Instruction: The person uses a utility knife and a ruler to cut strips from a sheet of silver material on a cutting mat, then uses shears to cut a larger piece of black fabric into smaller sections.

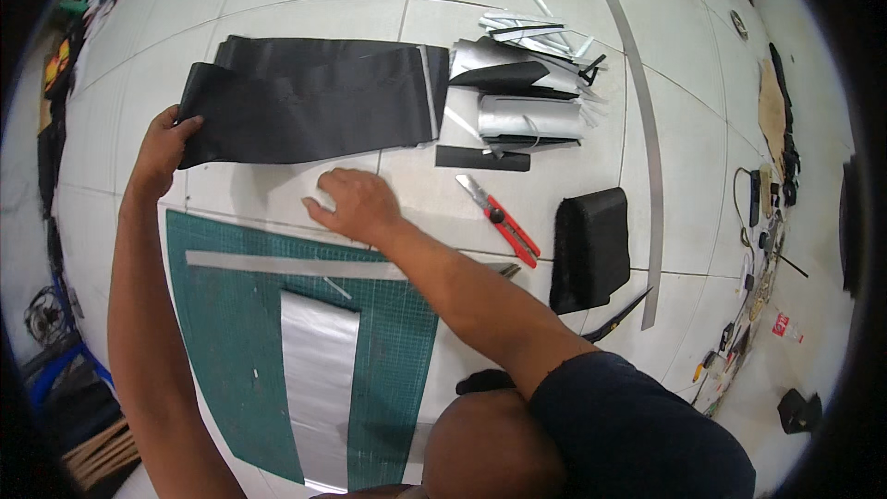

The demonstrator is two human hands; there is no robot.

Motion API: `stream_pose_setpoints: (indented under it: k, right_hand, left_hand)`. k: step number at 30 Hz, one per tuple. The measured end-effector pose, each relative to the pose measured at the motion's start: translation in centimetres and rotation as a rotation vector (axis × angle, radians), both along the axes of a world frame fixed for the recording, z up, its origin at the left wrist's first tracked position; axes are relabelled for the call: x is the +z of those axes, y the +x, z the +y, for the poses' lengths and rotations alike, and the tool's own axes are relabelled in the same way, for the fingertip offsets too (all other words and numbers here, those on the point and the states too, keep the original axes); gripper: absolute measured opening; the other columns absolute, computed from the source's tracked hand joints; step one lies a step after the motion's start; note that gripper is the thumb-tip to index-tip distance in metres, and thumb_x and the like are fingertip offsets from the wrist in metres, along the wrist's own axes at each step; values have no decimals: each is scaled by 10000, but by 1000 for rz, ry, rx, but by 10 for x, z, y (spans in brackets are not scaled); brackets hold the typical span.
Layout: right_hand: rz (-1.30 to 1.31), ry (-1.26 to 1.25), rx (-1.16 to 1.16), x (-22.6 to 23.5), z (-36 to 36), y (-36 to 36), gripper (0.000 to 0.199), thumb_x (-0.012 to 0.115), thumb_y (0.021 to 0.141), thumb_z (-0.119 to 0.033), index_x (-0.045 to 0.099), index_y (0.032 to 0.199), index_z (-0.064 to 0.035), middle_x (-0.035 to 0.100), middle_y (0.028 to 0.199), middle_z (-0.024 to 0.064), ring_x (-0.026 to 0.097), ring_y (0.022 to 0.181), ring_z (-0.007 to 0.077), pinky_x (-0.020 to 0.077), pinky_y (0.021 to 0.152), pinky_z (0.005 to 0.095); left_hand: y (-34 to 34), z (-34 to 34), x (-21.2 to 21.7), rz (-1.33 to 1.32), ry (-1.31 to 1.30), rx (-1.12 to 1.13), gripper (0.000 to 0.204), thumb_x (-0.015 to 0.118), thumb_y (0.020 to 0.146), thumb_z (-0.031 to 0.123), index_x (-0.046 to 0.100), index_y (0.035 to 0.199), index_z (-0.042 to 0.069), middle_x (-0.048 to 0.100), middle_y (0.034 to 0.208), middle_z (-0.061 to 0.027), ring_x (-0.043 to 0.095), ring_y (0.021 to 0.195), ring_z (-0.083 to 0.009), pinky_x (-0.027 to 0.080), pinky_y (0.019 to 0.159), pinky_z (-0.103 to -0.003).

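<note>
My left hand (166, 143) pinches the left end of a folded black sheet (305, 102), thumb on top. The sheet looks like vinyl or faux leather and lies in layers on white tiles. My right hand (358, 206) holds nothing; its fingers are loosely curled with the thumb apart, between the sheet and a green cutting mat (222, 342). Beneath that wrist, a metal ruler (277, 264) crosses the mat. A silver strip of material (319, 379) lies on the mat below the ruler. To the right rests a red utility knife (504, 226) with its blade showing.
Rolled silver and black pieces (527, 115) and white offcuts (527, 28) are heaped beyond the knife. A folded black piece (591, 249) sits right of it, near scissors (619, 316). A long grey strip (642, 111) curves along the right. Tools line the right wall.
</note>
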State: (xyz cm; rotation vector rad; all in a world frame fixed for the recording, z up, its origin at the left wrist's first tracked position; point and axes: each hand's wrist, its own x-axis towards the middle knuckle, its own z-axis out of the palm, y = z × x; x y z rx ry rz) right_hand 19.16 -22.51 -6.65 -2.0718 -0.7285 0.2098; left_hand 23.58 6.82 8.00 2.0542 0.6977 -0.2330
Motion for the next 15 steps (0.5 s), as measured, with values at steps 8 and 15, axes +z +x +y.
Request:
stream_pose_setpoints:
  k: [8,15]
  right_hand:
    - [702,110,-39,33,3,-2,773,585,816,-744,654,1173,-61,693,923,124,672,864,271,523,777,410]
    - [1384,913,-441,34,-15,-4,369,704,912,-333,605,1137,-58,660,1010,91,634,916,194,535,776,352]
  left_hand:
    - [-96,-48,87,-134,-70,276,223,602,939,117,583,1104,-32,677,941,-94,651,824,-128,535,811,-276]
    - [-259,-64,123,-256,-52,509,337,628,937,166,573,1177,-64,660,1003,-108,629,889,-152,481,882,-249]
